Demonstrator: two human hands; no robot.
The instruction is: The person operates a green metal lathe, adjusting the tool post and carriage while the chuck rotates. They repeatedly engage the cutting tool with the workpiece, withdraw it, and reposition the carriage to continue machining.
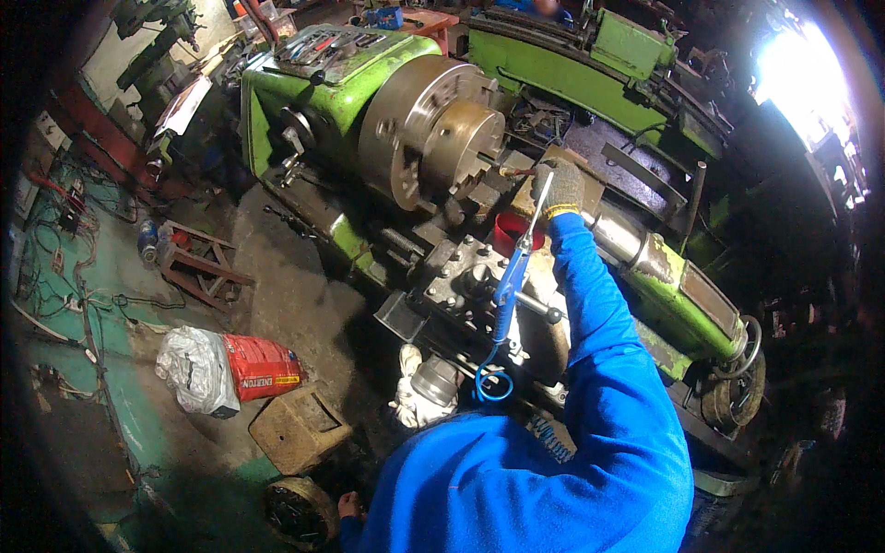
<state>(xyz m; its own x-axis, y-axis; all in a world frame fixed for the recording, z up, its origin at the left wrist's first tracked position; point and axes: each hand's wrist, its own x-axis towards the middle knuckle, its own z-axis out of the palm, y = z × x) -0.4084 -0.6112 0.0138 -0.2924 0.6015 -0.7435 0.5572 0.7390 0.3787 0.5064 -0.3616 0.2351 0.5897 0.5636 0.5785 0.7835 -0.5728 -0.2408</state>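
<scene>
My right hand [560, 187], in a grey knit glove with a yellow cuff, is closed round a thin stick-like tool [516, 170]. The tool points toward the bored round workpiece [461, 147] clamped in the lathe chuck [396, 134]. Below the hand a red cup [508, 232] stands beside the tool post [461, 286]. A blue air blow gun [509, 281] rests there, its metal nozzle rising across the glove, its coiled hose hanging down. My left hand [348, 505], bare and low by my side, is near a bucket of dark scraps [300, 511]; its fingers are mostly hidden.
The green headstock [355, 69] carries tools on top; the tailstock [687, 286] is at right. A metal cylinder [433, 382] and white cloth [406, 392] lie before me. On the floor are a red-and-white sack [258, 367], a canister [297, 429] and a rusty stool [203, 267].
</scene>
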